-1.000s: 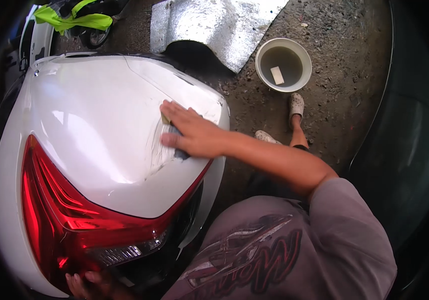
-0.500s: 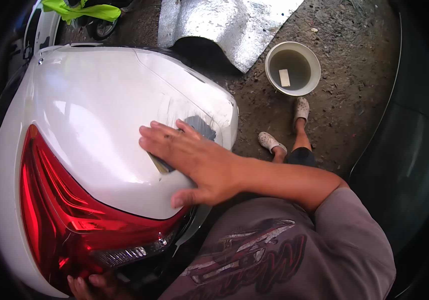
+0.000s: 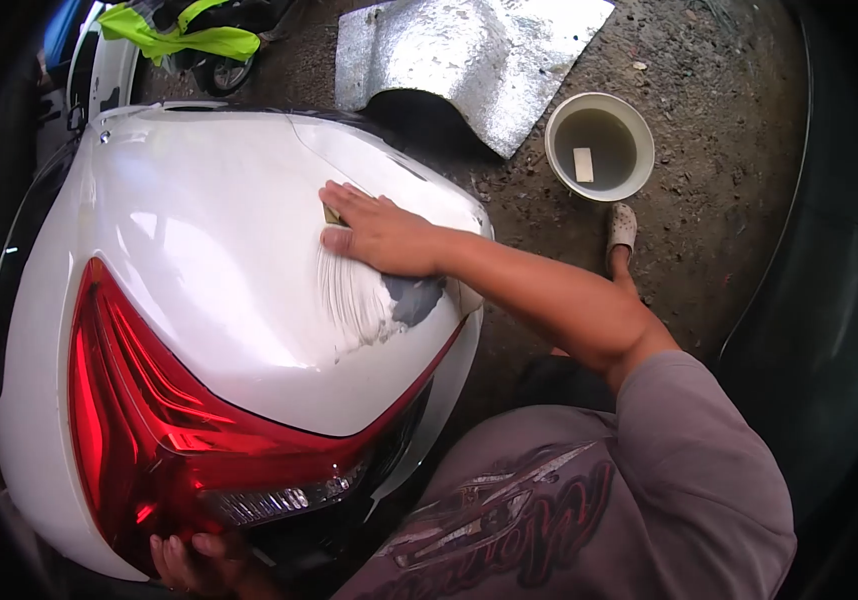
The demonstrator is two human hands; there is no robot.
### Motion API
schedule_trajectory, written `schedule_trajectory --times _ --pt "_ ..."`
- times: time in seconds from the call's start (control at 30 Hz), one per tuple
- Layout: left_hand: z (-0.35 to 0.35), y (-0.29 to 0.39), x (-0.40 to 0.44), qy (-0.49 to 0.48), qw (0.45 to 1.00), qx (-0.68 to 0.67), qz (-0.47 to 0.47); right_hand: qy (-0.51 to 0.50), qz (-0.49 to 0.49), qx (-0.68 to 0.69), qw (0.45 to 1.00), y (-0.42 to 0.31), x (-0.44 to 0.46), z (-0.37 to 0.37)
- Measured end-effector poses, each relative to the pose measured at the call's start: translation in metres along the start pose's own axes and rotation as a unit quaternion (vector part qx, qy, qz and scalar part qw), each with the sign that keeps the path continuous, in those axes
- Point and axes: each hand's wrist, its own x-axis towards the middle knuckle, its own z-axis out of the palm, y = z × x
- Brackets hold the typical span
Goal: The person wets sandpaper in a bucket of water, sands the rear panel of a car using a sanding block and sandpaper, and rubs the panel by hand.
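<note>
My right hand (image 3: 384,235) presses palm down on the white car body panel (image 3: 199,230), fingers pointing left. Under it is a flat sanding block (image 3: 332,214); only a yellowish edge shows between thumb and fingers, and the rest is covered. Milky streaks (image 3: 349,300) run down the panel just below the hand, beside a dull grey patch (image 3: 415,298). At the bottom left, my left hand (image 3: 194,562) rests its outstretched fingers against the lower end of the red tail light (image 3: 139,400); it holds nothing visible.
A white bucket (image 3: 646,130) of murky water stands on the dirt ground, a pale rectangular piece (image 3: 583,165) in it. Behind the car lies a silvery sheet (image 3: 469,50). A dark car panel (image 3: 819,300) flanks me on the right. Yellow-green cloth (image 3: 184,38) hangs at the upper left.
My right hand has slid up the panel, away from the tail light, with the sanding block, uncovering the milky streaks. My left hand stays by the tail light. The view has shifted slightly.
</note>
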Motion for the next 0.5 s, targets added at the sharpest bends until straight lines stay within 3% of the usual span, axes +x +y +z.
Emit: schedule_trajectory --times 0.07,0.13,0.2,0.27,0.33,0.4,0.5 --pt "0.001 -0.001 -0.004 -0.022 0.999 0.024 0.021 0.001 -0.068 -0.013 0.998 -0.029 -0.044 0.004" --pt "0.008 -0.002 -0.003 -0.012 1.0 -0.016 0.019 -0.003 -0.199 -0.049 0.979 -0.081 -0.101 0.007" --pt "0.006 -0.004 -0.002 -0.008 1.0 -0.018 0.023 -0.007 -0.227 -0.05 0.973 -0.074 -0.098 0.008" --pt "0.009 -0.003 -0.006 0.028 0.999 -0.034 0.019 -0.004 -0.143 -0.032 0.989 -0.04 -0.048 0.002" --pt "-0.009 -0.007 -0.004 -0.056 0.995 0.055 0.057 0.005 -0.002 0.014 1.0 0.023 0.017 0.005" --pt "0.013 -0.003 0.005 -0.002 0.999 0.001 0.05 0.002 0.001 0.01 1.0 -0.003 -0.012 0.0" --pt "0.019 0.003 0.008 0.018 0.998 -0.056 0.029 -0.012 -0.17 -0.05 0.984 -0.069 -0.096 0.003"
